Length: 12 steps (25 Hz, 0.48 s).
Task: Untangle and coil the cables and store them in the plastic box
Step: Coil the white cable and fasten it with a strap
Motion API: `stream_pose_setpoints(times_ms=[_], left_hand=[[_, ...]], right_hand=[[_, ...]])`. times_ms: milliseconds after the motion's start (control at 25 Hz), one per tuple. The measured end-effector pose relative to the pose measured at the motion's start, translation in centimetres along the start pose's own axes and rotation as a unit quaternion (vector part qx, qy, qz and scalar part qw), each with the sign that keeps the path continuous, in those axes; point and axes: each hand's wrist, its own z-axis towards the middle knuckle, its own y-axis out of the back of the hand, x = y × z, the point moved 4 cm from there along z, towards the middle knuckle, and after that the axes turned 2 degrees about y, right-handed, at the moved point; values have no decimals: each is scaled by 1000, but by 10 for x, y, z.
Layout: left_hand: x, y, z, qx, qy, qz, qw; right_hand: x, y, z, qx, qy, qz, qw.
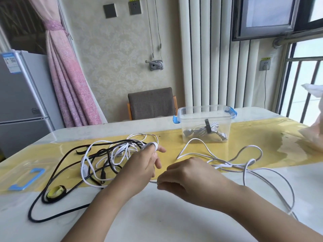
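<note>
A tangle of white cable (120,151) and black cable (57,170) lies on the table at centre left. My left hand (145,165) is raised over it, with loops of white cable wound round its index finger. My right hand (185,177) pinches the same white cable near the table's middle; the rest of that cable (251,165) trails off to the right in loose loops. The clear plastic box (204,124) with blue clips stands open at the back, with one bundled white cable inside.
The box's clear lid with blue clips (26,179) lies at the left edge. A black-and-yellow strap roll (56,191) sits among the black cable. A plastic bag (312,133) rests at the far right, a chair (152,103) behind the table.
</note>
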Motion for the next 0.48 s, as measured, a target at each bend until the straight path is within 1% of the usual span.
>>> stream_pose_setpoints(times_ms=[80, 160, 240, 320, 400, 480], left_hand=[[-6, -1, -1, 48, 36, -77, 995], [-14, -2, -4, 109, 85, -156, 978], [-20, -4, -7, 163, 117, -208, 957], [-24, -6, -10, 207, 123, -240, 940], [-26, -6, -12, 235, 119, -283, 922], [-25, -3, -12, 258, 132, -331, 898]], right_hand=[[-5, 16, 0, -58, -6, 14, 998], [-12, 31, -1, -113, -14, 10, 994], [-18, 39, -2, -157, -24, 3, 987], [-22, 44, -3, -194, -38, 5, 980], [-26, 49, -5, -232, -51, -1, 971], [-34, 54, -9, -265, -67, -14, 962]])
